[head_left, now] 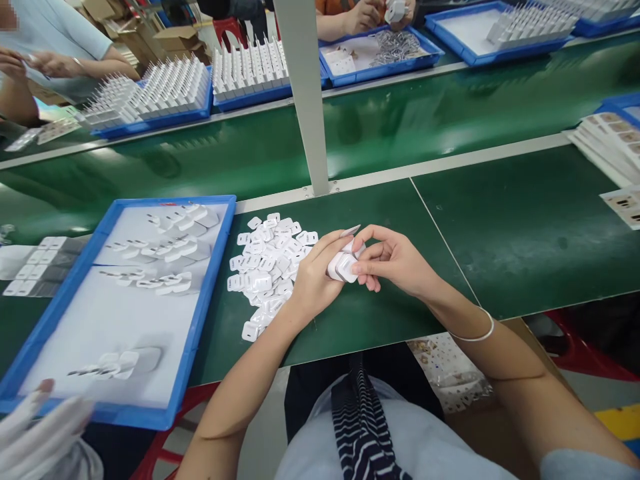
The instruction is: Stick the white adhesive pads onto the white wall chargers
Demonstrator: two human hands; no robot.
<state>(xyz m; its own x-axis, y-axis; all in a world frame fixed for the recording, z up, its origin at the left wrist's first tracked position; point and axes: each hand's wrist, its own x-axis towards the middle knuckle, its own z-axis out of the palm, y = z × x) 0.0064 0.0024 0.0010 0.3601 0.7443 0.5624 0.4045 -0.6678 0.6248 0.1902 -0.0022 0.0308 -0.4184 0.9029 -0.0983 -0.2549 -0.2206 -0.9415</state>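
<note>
My left hand (pixel 316 273) is wrapped round a small white plug-in charger (pixel 343 266), and more than one white block may be in its grip. My right hand (pixel 393 257) pinches at the near end of the same charger, thumb pressed on its face. Any small piece between those fingertips is hidden. Just left of my left hand lies a loose heap of small white cover plates (pixel 267 260), with dark markings on several of them. Further left, a blue-rimmed tray (pixel 187 357) bears several white chargers (pixel 183 250) lying in rows with their metal prongs pointing left.
A co-worker's gloved hand (pixel 45 427) reaches over the tray's near left corner. A white post (pixel 306 100) rises behind my hands. Across the green divider, other people work beside trays of upright chargers (pixel 250 67). Printed sheets (pixel 607 150) lie at the right.
</note>
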